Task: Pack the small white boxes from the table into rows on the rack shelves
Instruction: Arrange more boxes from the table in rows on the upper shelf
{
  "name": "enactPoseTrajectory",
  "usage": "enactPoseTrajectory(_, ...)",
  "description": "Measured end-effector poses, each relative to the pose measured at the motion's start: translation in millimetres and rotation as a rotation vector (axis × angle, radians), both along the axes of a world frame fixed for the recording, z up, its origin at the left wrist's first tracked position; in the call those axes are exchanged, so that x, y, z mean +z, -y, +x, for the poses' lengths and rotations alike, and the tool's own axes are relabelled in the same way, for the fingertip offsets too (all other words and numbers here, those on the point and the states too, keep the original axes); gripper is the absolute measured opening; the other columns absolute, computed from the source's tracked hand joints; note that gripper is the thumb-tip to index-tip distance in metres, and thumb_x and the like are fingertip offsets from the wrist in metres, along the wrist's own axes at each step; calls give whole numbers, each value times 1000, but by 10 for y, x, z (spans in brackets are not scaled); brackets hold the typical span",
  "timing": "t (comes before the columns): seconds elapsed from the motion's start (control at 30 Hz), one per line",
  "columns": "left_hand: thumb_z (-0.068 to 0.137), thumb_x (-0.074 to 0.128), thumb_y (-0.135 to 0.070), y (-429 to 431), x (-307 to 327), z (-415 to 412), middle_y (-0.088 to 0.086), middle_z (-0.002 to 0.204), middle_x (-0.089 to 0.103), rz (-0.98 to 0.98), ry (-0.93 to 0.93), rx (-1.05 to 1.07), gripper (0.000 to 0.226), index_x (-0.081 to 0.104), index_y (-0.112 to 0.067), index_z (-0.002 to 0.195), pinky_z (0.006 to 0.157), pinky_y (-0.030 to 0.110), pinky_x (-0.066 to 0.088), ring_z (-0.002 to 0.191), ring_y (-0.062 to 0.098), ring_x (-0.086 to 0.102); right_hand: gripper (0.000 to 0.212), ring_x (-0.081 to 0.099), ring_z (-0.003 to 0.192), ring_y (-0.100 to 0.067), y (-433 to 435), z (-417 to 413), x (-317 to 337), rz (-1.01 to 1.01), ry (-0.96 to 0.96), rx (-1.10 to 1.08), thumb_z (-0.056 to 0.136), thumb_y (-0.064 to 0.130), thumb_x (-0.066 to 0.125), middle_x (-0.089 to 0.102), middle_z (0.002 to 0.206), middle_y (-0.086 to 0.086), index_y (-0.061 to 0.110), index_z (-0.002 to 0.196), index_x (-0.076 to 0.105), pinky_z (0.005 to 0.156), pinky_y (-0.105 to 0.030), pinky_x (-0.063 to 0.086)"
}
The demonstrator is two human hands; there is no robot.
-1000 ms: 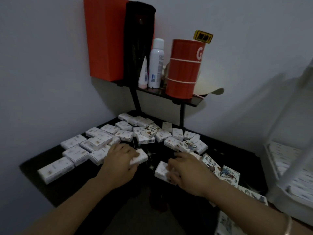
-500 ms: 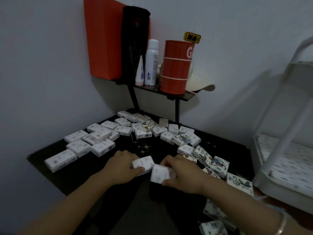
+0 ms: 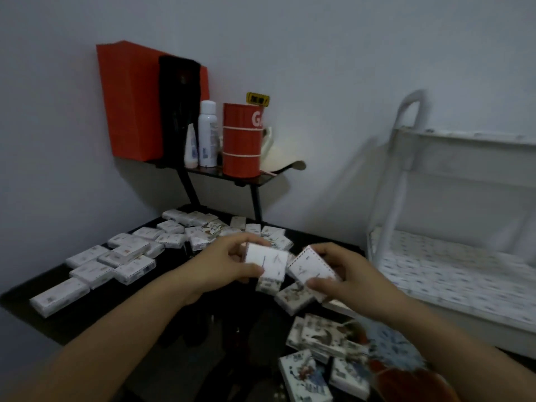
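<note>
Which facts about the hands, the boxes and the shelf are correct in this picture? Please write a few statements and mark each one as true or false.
1. The left hand holds a white box above the table. True.
2. The right hand holds nothing. False: it grips a second white box.
3. The red can stands on the small black shelf. True.
4. No boxes lie on the table. False: many loose boxes lie on it.
5. The white spray bottle stands to the right of the red can. False: it stands to its left.
</note>
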State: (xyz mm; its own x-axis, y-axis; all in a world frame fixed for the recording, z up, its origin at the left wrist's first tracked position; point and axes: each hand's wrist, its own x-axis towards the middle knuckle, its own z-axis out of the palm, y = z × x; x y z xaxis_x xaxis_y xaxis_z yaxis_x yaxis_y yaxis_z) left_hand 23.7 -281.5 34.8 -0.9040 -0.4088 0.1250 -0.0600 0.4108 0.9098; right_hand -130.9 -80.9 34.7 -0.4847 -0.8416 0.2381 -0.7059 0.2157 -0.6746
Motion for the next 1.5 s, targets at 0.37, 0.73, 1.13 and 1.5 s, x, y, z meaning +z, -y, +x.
enactPoseTrajectory(0.37,82,72,-2,-1408,1568,-1070,13,102,68,-155,-268,-335,35,68,-24,109,72,31,59,81,12,65,40,65,81,3,-1778,-401,1273,-195,-225,-330,84,24,71,71,95,19,47,116,61,71,-14,52)
enactPoseTrajectory(0.73,83,72,-15,-2024,2680,-2522,-1,100,63,-326,-391,-253,41,54,-28,117,63,23,58,85,10,64,41,55,45,-6,-2358,-1223,2296,-361,-269,-567,87,48,59,67,64,6,42,127,51,47,-18,47)
enactPoseTrajectory(1.13,90,53,-7,-1858,2795,-4002,13,123,57,-372,-251,-18,40,51,-16,129,78,33,57,97,26,65,49,65,77,-17,-1617,-2808,2716,-11,239,-562,78,32,80,59,105,-8,15,119,57,63,-30,59)
enactPoseTrajectory(1.5,78,73,-51,-1855,2996,-4436,8,112,58,-938,-219,184,56,59,-11,113,67,31,45,92,24,56,78,51,65,-17,-1291,-3468,2570,113,59,-698,83,72,47,54,82,-6,2,115,60,63,-26,50)
